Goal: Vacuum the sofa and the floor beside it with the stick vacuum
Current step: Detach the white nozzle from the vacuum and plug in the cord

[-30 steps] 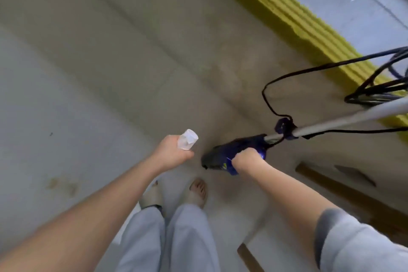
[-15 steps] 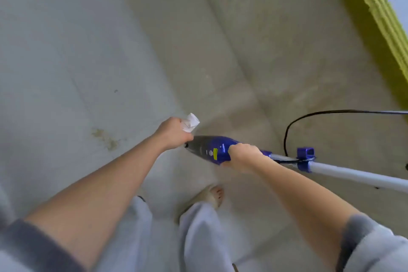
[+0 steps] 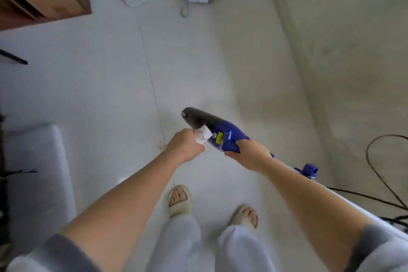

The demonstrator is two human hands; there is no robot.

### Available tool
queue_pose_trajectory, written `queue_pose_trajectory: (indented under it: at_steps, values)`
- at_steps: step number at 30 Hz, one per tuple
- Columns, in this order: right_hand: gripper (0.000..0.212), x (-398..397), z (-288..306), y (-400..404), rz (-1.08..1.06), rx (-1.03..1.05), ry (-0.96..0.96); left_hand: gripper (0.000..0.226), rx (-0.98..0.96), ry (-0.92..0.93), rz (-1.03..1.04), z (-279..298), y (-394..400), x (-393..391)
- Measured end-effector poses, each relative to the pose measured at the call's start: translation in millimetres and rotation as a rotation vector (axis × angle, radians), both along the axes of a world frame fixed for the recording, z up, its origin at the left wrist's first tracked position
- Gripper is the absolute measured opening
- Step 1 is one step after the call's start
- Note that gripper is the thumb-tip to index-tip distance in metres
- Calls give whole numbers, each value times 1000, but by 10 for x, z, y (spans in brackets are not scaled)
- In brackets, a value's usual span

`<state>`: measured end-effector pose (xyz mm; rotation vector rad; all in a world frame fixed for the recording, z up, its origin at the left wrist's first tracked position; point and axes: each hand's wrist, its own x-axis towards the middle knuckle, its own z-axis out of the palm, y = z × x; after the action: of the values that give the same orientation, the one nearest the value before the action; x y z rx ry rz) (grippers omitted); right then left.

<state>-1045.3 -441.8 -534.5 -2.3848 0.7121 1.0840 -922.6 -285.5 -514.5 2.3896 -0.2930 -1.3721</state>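
Vacuum (image 3: pixel 217 133) gripped by right hand (image 3: pixel 250 154); label unreadable; left hand (image 3: pixel 184 147) clutches tissue (image 3: pixel 204 134).

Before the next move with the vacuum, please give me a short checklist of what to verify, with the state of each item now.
1. Right hand grips the vacuum: ok.
2. Left hand free to help: not ok, it holds a white wad.
3. Cord away from the feet: ok, it lies off to the right.
4. Floor ahead free of obstacles: ok nearby; items lie farther off.
5. Suction head on a surface: cannot tell, out of view.
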Motion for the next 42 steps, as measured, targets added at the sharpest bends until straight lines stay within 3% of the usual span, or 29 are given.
queue_pose_trajectory:
  at_steps: [5, 13, 26, 31, 35, 42]
  values:
    - [33, 274, -368, 76, -48, 44, -67, 32, -7, 0, 25, -324, 123, 161]
    - [27, 203, -742, -158, -263, 320, 5, 33, 27, 19, 89, -709, 227, 134]
    - [34, -434, -2014, -172, -34, 15, 47, 34, 59, 30, 73, -1812, 197, -204]
    - [28, -673, -2368, -190, -93, -35, 109, 36, 87, 25, 38, -2188, 261, -226]
    - [29, -640, -2534, -122, 94, -33, 216, 35, 106, 21, 18, -2357, 281, -187]
    - [29, -603, -2865, 241, 197, -36, 309, 36, 63, -48, -94, -2598, 229, 199]
